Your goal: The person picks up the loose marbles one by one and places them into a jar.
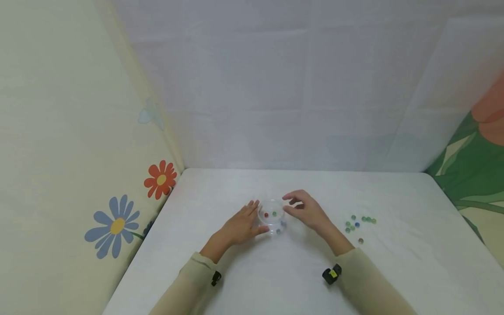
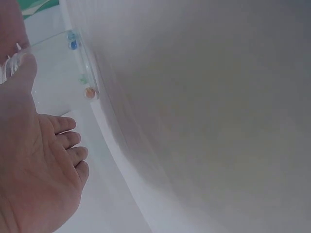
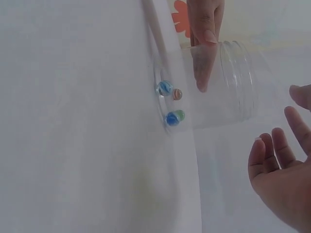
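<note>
A clear jar with a ridged, threaded neck stands upright on the white table. Several marbles lie on its bottom: an orange-brown one, a light blue one, a dark blue one and a green one. My left hand rests against the jar's left side, fingers extended and thumb towards the front. Beside the rim on the right, my right hand is raised, its thumb and fingers apart. No marble shows between the right fingers.
To the right on the table lies a loose group of green marbles with one blue marble among them. A brownish marble sits nearer the front. White cloth hangs behind; flowered cloth borders the left side.
</note>
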Motion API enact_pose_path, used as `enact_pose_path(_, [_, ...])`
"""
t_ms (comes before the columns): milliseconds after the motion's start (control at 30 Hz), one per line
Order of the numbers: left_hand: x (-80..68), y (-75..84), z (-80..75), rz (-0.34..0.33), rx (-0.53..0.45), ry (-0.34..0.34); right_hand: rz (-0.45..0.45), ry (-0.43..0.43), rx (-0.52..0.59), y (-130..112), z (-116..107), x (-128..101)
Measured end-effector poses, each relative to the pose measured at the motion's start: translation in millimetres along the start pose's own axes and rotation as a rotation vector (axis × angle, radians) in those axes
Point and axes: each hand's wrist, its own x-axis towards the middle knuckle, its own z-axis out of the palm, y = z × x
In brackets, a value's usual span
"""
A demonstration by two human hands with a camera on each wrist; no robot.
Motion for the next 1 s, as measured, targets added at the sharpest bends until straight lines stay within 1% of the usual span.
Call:
enact_pose_path(167, [0.2, -0.1, 0.7, -0.006, 0.001, 0.002, 0.006, -0.004, 0.005, 5.9, -10.7, -5.0])
enact_pose_path(367, [-0.2, -0.7, 0.1, 0.015, 0.008, 0.012, -0.004, 0.005, -0.001, 14.2, -25.2, -12.1])
enact_pose_path(700, [-0.7, -1.5, 0.4, 0.031, -0.003, 0.014, 0.044, 0.029, -0.086, 32.3, -49.1, -28.9])
enact_pose_path(1000, [-0.5, -1.4, 0.4, 0.039, 0.008, 0.030, 0.050, 0.030, -0.117, 44.1, -72.2, -45.6])
